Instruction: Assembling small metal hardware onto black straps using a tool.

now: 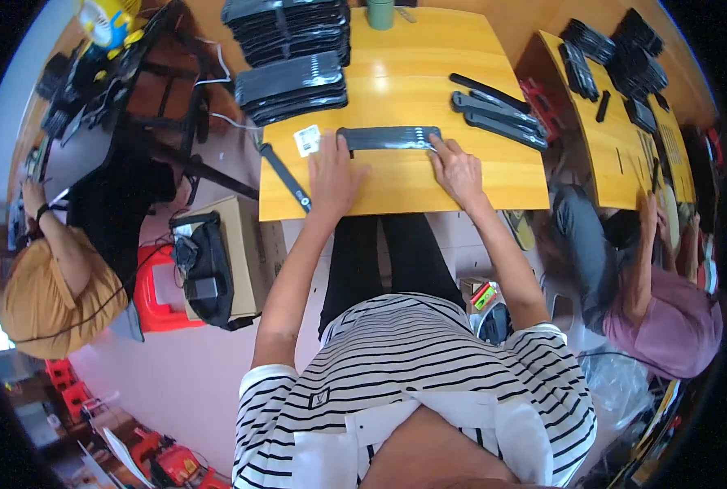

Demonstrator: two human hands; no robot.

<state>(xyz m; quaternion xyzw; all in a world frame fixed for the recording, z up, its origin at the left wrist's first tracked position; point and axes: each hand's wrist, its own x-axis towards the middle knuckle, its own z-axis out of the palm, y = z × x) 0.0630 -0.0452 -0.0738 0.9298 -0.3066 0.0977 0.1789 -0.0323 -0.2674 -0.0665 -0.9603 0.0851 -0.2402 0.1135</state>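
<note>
A long, flat black strip in shiny clear wrap [389,138] lies crosswise on the yellow table [412,183] in front of me. My left hand [334,175] rests open at its left end, fingers stretched forward and thumb apart, with a fingertip touching the strip. At the other end, my right hand [459,172] has its index finger and thumb closed on the strip's wrapped edge. Just beyond my left fingers is a small white printed label [306,140]. A narrow black strip with a round end [285,176] lies slanted beside my left hand.
Tall stacks of wrapped black pieces [291,85] stand at the far left, near a green cup [380,15]. Several loose black strips [500,119] lie at the right. People sit at both sides; another yellow table [604,155] holds black packs. A cardboard box [245,253] stands on the floor.
</note>
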